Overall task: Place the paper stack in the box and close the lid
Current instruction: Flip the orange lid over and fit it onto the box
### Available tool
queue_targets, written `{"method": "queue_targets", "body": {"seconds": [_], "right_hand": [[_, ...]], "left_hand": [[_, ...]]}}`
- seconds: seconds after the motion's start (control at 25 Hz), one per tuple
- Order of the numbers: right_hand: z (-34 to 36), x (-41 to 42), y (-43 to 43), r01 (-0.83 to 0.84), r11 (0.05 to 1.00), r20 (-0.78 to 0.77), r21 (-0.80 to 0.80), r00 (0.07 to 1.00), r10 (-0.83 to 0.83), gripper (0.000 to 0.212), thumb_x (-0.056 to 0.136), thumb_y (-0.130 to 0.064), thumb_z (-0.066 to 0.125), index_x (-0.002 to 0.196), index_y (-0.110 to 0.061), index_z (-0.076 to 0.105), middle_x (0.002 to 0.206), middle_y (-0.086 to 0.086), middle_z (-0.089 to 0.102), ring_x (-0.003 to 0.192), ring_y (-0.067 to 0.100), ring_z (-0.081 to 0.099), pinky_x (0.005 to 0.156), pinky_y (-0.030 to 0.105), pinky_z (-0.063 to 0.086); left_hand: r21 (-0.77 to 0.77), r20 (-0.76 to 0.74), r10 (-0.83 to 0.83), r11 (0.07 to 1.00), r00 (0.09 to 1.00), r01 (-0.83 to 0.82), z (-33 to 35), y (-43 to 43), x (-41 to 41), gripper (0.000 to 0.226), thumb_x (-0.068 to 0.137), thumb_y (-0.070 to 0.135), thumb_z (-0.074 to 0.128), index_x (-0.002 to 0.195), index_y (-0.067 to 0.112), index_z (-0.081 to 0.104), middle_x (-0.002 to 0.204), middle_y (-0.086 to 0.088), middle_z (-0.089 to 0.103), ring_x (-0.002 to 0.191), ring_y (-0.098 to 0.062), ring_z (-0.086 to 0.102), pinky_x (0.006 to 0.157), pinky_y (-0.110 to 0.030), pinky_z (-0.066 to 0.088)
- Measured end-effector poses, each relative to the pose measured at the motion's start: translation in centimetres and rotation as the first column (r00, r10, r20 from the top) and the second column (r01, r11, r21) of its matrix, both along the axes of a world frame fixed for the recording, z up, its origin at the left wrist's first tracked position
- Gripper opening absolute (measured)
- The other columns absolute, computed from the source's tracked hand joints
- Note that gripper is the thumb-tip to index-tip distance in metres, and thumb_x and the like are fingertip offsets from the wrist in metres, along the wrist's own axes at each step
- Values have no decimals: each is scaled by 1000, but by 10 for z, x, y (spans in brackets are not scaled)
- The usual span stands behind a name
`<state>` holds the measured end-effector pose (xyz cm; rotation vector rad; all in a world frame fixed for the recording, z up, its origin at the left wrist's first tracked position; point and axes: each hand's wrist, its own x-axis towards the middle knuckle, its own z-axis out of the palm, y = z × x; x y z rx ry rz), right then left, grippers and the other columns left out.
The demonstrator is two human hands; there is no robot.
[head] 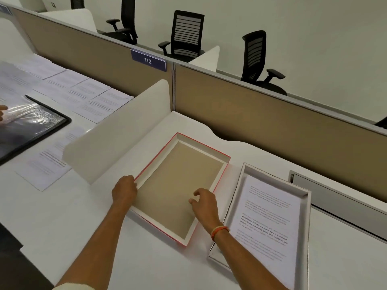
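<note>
A shallow lid (180,176) with red outer edges and a brown inside lies open side up in the middle of the white desk. My left hand (124,190) grips its left rim. Over the lid's near right part my right hand (204,203) hovers with its fingers curled and apart, holding nothing. Just right of the lid sits a white box (236,197). The printed paper stack (270,218) lies flat inside it.
A white divider panel (117,132) stands left of the lid. Beyond it are loose printed sheets (90,97), a black folder with clear sleeves (35,124) and another person's hand (2,114). A tan partition (272,122) backs the desk, with a cable tray (335,197) at right.
</note>
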<state>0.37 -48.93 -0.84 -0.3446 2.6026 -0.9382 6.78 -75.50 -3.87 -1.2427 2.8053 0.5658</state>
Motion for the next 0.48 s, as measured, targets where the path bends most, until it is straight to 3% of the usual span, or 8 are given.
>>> {"method": "queue_targets", "body": {"seconds": [0.08,0.16,0.28,0.36,0.48], "right_hand": [[-4,11,10,68,997,-63,30,996,-66,24,93,-11,59,116,-8,59,127,6,58,123,22,51,93,25,44],[-9,20,19,53,998,-41,47,998,-51,24,92,-4,58,115,-5,58,137,12,52,132,26,47,100,30,46],[-13,31,29,33,999,36,-5,999,-32,39,90,7,53,126,-6,56,155,8,38,143,23,37,113,28,40],[-15,37,35,38,999,73,-13,997,-37,52,89,13,49,136,-7,50,161,5,26,147,22,31,110,20,35],[-16,40,46,25,999,117,23,993,-28,51,92,11,48,139,-8,47,163,3,21,148,20,29,109,16,32]], "left_hand": [[-32,-6,-27,999,1000,26,0,-2,0,15,97,18,48,94,6,57,91,-14,66,71,-28,57,61,-31,44],[7,-22,-52,999,998,52,5,-5,0,15,99,24,44,95,10,49,85,-13,63,65,-26,53,59,-31,42],[279,-113,-6,959,994,37,25,-11,0,18,96,32,48,94,14,47,88,-12,62,70,-25,56,54,-29,46],[510,-204,105,860,973,14,48,-9,1,13,89,29,57,98,20,54,97,-5,60,83,-22,56,52,-27,47],[687,-277,176,724,945,67,89,10,3,27,78,21,65,104,28,64,106,4,59,95,-21,55,48,-28,51]]}}
